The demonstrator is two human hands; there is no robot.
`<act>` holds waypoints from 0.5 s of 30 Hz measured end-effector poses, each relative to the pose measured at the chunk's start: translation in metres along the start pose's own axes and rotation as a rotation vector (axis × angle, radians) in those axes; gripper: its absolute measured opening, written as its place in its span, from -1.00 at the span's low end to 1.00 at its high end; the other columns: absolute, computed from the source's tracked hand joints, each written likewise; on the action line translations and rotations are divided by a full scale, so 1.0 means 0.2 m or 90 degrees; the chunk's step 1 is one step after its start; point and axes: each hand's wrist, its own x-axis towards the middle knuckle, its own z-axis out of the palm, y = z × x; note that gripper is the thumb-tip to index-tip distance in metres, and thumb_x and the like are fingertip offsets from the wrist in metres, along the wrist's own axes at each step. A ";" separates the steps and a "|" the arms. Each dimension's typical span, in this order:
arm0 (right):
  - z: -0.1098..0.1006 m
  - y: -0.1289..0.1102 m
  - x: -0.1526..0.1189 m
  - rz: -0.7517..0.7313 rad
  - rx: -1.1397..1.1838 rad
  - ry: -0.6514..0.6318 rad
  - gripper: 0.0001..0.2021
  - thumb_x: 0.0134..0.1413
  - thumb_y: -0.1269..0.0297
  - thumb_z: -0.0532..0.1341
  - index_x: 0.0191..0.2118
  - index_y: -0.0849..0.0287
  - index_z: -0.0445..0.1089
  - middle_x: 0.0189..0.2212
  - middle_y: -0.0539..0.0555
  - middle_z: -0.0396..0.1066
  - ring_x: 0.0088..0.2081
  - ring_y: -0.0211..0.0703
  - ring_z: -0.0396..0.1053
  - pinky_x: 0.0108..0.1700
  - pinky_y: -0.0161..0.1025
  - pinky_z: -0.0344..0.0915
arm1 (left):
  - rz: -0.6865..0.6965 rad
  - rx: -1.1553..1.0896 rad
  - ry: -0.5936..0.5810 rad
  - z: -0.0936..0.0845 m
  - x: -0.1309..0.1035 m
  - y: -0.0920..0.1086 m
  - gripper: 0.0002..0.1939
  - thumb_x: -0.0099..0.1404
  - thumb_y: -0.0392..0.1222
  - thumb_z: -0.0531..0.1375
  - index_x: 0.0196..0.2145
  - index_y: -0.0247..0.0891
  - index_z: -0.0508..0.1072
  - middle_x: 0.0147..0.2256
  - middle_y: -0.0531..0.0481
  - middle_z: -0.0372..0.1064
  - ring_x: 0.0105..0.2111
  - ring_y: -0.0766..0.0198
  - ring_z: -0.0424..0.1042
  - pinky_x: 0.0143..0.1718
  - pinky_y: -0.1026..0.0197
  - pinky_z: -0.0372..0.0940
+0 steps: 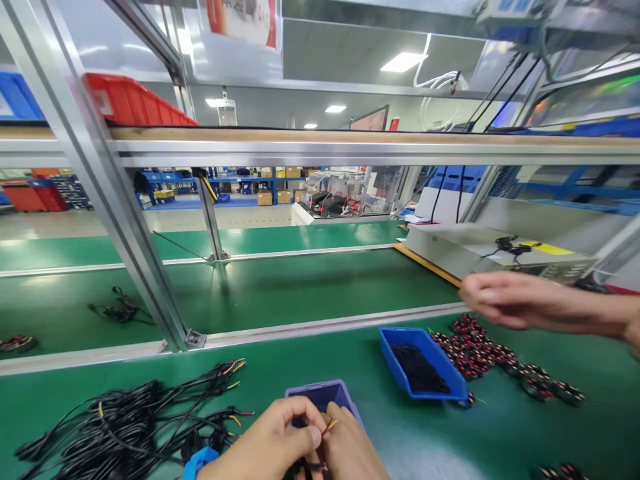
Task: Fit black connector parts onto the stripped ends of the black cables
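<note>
My left hand [283, 433], with a blue band at its wrist, is closed in a pinch at the front of the bench. My right hand [347, 443] is pressed against it, its fingers curled and partly hidden. Between them the coloured wire ends of a black cable [331, 425] stick out, yellow and red. Just behind my hands is a purple bin [345, 393], its inside mostly covered by them. A pile of black cables [120, 427] with bare coloured ends lies to the left of my left hand.
Another person's hand [520, 300] reaches in from the right, above several small coils of red and black wire [470, 350]. A blue tray [425, 363] holds small dark pieces. A metal post [115, 200] rises at left; a grey box [480, 243] stands behind.
</note>
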 end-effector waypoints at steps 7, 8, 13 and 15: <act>-0.18 0.05 0.03 0.040 0.165 -0.034 -0.78 0.20 0.59 0.15 -0.35 0.12 0.38 -0.38 0.00 0.45 -0.33 -0.20 0.44 -0.32 -0.36 0.34 | 0.027 0.020 0.032 -0.07 0.07 -0.12 -0.47 0.07 0.32 0.32 -0.39 -0.23 0.37 -0.67 0.24 0.11 -0.70 0.45 0.08 -0.70 0.41 -0.02; -0.20 0.04 0.04 0.043 0.209 -0.033 -0.79 0.22 0.58 0.15 -0.33 0.11 0.39 -0.37 0.00 0.45 -0.32 -0.20 0.45 -0.31 -0.36 0.35 | 0.022 0.030 0.042 -0.07 0.07 -0.12 -0.48 0.09 0.32 0.31 -0.40 -0.23 0.37 -0.68 0.24 0.09 -0.71 0.45 0.04 -0.70 0.41 -0.04; -0.28 0.02 0.05 0.055 0.311 0.025 -0.82 0.36 0.44 0.11 -0.22 0.09 0.44 -0.34 0.02 0.49 -0.31 -0.19 0.49 -0.26 -0.35 0.40 | 0.124 0.092 0.120 -0.11 0.05 -0.10 -0.68 0.21 0.03 0.30 -0.48 -0.26 0.41 -0.50 0.13 0.19 -0.56 0.43 0.15 -0.51 0.37 0.14; -0.29 0.03 0.05 0.043 0.279 0.067 -0.84 0.36 0.41 0.12 -0.16 0.10 0.45 -0.35 0.05 0.49 -0.31 -0.16 0.48 -0.24 -0.31 0.42 | 0.177 0.116 0.137 -0.12 0.05 -0.11 -0.77 0.21 -0.09 0.31 -0.50 -0.28 0.44 -0.43 0.07 0.23 -0.45 0.36 0.25 -0.39 0.34 0.20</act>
